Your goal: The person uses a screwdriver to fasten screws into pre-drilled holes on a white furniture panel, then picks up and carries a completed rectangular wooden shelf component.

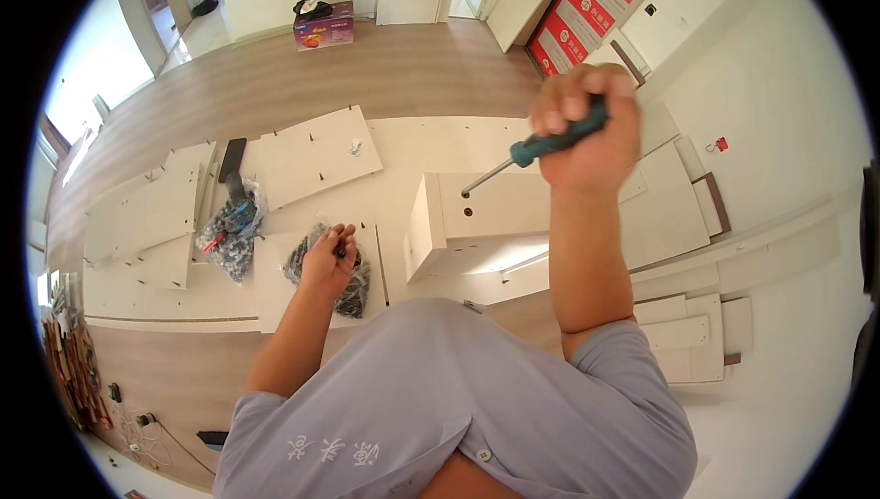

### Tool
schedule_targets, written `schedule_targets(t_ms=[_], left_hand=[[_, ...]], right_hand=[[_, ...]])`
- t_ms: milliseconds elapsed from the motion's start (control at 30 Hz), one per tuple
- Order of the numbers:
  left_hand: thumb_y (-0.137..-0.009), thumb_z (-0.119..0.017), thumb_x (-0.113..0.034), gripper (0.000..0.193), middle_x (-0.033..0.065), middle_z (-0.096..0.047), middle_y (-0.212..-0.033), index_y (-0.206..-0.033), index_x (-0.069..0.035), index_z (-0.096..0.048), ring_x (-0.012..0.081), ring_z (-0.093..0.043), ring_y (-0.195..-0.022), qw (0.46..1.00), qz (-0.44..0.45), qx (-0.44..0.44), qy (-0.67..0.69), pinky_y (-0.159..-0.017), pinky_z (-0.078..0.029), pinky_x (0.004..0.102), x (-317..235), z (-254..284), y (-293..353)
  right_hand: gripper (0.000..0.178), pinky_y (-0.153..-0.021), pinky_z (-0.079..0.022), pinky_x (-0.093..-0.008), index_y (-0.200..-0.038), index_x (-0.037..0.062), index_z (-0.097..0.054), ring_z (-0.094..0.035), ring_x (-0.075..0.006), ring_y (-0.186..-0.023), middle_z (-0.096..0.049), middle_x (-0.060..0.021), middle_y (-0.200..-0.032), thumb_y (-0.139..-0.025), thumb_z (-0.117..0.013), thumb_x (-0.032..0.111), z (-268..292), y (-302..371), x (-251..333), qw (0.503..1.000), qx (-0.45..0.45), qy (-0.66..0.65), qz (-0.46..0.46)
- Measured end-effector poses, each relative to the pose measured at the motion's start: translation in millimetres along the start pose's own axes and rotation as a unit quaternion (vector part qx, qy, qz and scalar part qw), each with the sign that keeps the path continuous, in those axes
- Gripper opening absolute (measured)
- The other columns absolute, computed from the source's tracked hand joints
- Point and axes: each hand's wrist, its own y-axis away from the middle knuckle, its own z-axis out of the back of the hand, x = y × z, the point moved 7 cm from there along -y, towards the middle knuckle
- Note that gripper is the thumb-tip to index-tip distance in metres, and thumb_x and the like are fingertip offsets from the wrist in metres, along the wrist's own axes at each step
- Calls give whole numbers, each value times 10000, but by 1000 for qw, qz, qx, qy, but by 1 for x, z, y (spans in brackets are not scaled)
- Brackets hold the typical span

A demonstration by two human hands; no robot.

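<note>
My right hand (591, 132) is wrapped round the dark green handle of a screwdriver (541, 147). Its shaft slants down to the left, and the tip meets a dark hole or fitting in the top face of a white panel box (500, 201). A second dark round fitting (468, 212) sits just below that tip. To the left, my left hand (330, 261) has its fingers curled around small dark pieces, which look like screws but are partly hidden. Directly beneath it lies a clear plastic bag of dark hardware (353, 293).
White boards (316, 155) with dark pegs lie across the left. Another hardware bag (229, 233) rests there beside a black hammer-like tool (235, 169). More panels (674, 192) lean along the right wall. A purple box (324, 30) stands at the far wall.
</note>
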Motion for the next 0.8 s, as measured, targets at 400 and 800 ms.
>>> schedule_targets(t_ms=[400,800], left_hand=[[-1061,-564,-94,275,70,-672,-1020,-1300,15,-645,76,-501,-690,916,-146,299,-223,-557,-380,213,3,-182,194],[-995,-661,5,213,121,-739,-1057,-1208,-6,-668,93,-628,-791,889,-172,328,-269,-673,-498,233,131,-271,204]], right_hand=[[337,-598,-499,-345,-1006,147,-614,-559,-162,-684,-586,-3,-827,-1110,-388,374,36,23,106,960,143,-230,65],[342,-685,-560,-384,-1087,122,-572,-618,-204,-775,-618,-55,-918,-1129,-371,396,98,29,146,919,271,-281,60]])
